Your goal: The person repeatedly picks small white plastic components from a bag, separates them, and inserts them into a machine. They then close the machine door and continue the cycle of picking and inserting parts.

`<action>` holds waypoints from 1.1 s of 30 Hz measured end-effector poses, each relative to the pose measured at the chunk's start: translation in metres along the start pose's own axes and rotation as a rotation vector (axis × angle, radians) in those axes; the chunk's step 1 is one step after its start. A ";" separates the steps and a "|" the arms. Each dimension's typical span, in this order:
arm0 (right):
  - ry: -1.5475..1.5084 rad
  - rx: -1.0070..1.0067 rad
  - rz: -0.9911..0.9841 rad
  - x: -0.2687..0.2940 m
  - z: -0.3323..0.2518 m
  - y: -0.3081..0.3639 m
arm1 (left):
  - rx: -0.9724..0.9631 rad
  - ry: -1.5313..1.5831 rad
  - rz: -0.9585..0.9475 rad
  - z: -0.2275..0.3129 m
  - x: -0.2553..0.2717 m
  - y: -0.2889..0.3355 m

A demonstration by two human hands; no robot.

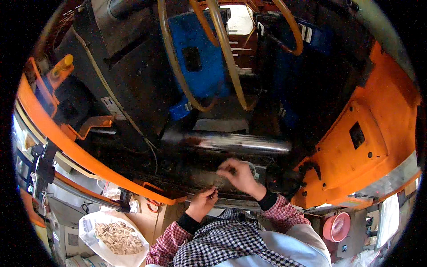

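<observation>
My left hand point(202, 203) is at the front edge of a dark machine, fingers drawn together in a pinch. Something small and dark shows at its fingertips, too small to name. A little higher and to the right, my right hand point(242, 176) has its thumb and fingers curled together; what they hold, if anything, is hidden. The two hands are apart. Just beyond them a shiny metal bar point(240, 143) runs crosswise through the machine. Behind my right hand sits a round, pale-rimmed part point(251, 167), partly covered.
Amber hoses point(229, 58) hang before a blue block point(200, 49). An orange rail point(102, 158) borders the left, an orange guard panel point(356, 133) the right. At lower left, a white sack point(89, 231) holds small beige pieces beside orange-handled scissors point(154, 205). A pink basin point(336, 227) stands right.
</observation>
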State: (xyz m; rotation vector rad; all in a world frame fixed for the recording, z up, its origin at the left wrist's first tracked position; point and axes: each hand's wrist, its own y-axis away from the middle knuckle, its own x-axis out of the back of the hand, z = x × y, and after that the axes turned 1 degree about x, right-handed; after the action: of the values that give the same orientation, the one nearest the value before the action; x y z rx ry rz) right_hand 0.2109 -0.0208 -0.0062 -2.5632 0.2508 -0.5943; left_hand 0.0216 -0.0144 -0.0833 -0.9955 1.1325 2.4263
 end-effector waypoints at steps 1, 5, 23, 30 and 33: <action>-0.055 -0.049 0.080 0.001 -0.001 -0.015 | 0.012 0.005 0.010 0.003 -0.001 0.006; -0.137 -0.095 0.427 -0.007 0.038 -0.094 | -0.253 -0.344 -0.071 -0.011 0.041 0.014; -0.994 -0.222 0.613 0.010 0.085 -0.393 | -0.211 0.091 0.244 0.004 0.026 0.106; -0.819 -0.203 0.709 0.008 0.089 -0.396 | -0.233 0.115 0.289 0.001 0.027 0.110; -0.951 -0.165 0.761 0.003 0.092 -0.400 | -0.230 0.102 0.287 -0.001 0.029 0.110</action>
State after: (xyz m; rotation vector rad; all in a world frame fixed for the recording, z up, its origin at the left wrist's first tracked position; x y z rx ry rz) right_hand 0.2811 0.3620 0.1246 -2.3203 0.8656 0.9166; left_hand -0.0551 -0.0882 -0.0421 -1.1010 1.1141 2.8144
